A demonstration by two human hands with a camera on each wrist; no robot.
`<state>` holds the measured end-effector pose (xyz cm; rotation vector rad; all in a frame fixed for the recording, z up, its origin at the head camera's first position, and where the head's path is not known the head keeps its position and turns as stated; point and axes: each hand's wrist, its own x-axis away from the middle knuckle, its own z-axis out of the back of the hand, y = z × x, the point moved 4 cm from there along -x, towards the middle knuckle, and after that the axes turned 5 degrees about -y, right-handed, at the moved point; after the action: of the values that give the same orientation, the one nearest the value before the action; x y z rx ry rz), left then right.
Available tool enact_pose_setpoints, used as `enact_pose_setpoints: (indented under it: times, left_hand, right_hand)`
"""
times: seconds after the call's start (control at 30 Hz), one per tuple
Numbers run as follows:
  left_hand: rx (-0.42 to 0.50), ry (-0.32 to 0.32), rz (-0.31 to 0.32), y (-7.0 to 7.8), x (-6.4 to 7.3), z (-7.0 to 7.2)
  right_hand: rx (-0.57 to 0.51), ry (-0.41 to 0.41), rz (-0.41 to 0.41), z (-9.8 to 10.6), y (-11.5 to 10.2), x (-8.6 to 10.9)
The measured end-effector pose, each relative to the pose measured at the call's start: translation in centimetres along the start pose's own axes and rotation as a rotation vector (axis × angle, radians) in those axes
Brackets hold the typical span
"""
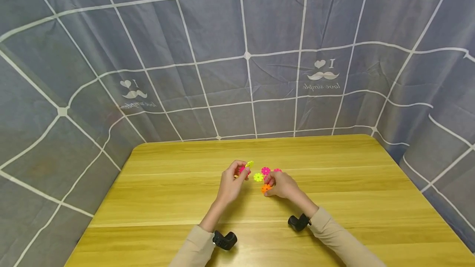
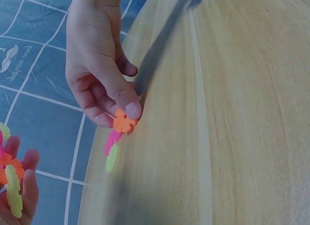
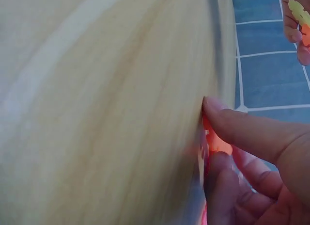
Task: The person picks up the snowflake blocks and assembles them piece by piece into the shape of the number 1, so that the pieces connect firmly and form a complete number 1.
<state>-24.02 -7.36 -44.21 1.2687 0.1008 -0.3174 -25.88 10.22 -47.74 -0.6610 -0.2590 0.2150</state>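
Observation:
My left hand [image 1: 229, 186] holds a small joined cluster of notched flower-shaped discs above the table. A yellow disc [image 1: 250, 163] and a pink disc [image 1: 243, 171] show in it; the left wrist view adds an orange disc [image 2: 10, 168] between the fingers. To its right, my right hand [image 1: 285, 185] pinches a single orange flower disc [image 1: 266, 188] between thumb and fingers, low over the tabletop. In the right wrist view this orange disc [image 3: 219, 142] is partly covered by the fingers. Between the hands lies a yellow disc [image 1: 258, 177], with a pink disc [image 1: 265, 170] beside it.
Another pink disc [image 1: 277, 170] lies just beyond the right hand, partly hidden. The wooden table [image 1: 167, 201] reaches back to a grey curtain [image 1: 219, 81] with white lines. Black wrist cameras, such as the left one [image 1: 225, 240], jut inward from both wrists.

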Motion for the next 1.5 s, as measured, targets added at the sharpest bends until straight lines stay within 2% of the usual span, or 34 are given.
enact_pose_setpoints:
  times: [0.27, 0.5, 0.73, 0.8, 0.9, 1.13, 1.27, 1.5]
  left_hand:
    - [0.002, 0.022, 0.014, -0.1, 0.2, 0.1]
    - [-0.013, 0.024, 0.04, 0.2, 0.4, -0.1]
    - [-0.013, -0.005, 0.025, 3.6, 1.4, 0.5]
    - [-0.013, -0.007, 0.029, 3.7, 1.4, 0.5]
    - [0.004, 0.0, 0.027, 3.4, 1.3, 0.3]
    - [0.022, 0.015, 0.031, 0.0, 0.4, -0.4]
    - [0.02, -0.006, 0.026, -0.3, 0.3, -0.5]
    - [-0.002, -0.011, 0.032, -0.1, 0.3, -0.8]
  right_hand:
    - [-0.103, 0.026, 0.052, 0.1, -0.3, 0.5]
    - [-0.129, 0.066, 0.099, 1.0, -1.3, 1.0]
    - [-0.117, 0.155, 0.159, 2.0, -1.9, 1.1]
    - [-0.124, 0.168, 0.163, 2.3, -2.0, 1.1]
    - [-0.142, 0.201, 0.161, 2.7, -2.1, 1.2]
    - [-0.219, 0.262, 0.233, 3.9, -2.8, 1.5]
    - [-0.256, 0.286, 0.258, 4.4, -3.2, 1.6]
    - [-0.321, 0.298, 0.252, 5.0, -3.6, 1.8]
